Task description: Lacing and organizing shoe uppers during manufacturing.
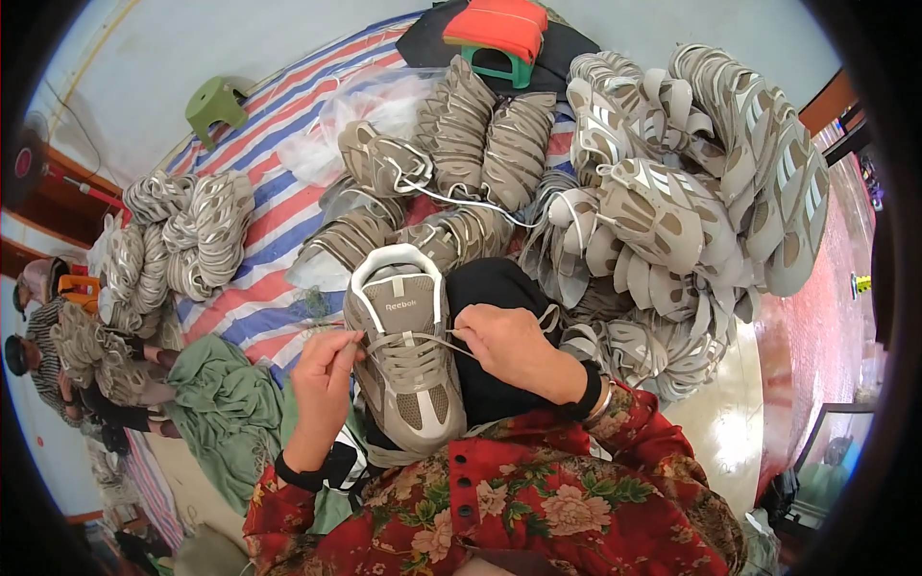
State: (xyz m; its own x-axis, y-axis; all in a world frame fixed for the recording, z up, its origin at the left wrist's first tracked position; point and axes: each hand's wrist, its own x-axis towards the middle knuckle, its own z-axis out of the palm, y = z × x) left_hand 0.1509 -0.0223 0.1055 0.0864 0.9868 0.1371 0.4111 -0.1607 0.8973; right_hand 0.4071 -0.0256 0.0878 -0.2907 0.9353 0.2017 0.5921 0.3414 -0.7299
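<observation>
Your left hand [322, 379] pinches one lace end [338, 338]; your right hand [514, 348] pinches the other. Both hands flank a beige mesh sneaker [403, 360] with a white collar, resting toe-down on your lap. Beyond it, matching shoes [672, 192] lie piled on a striped tarp [279, 206], beside clear plastic bags [360, 106] and a red-topped stool [499, 34].

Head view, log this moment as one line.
left hand: pinching lace end | right hand: pulling other lace end | shoe: beige, on lap, toe toward person | shoe pile: behind
</observation>
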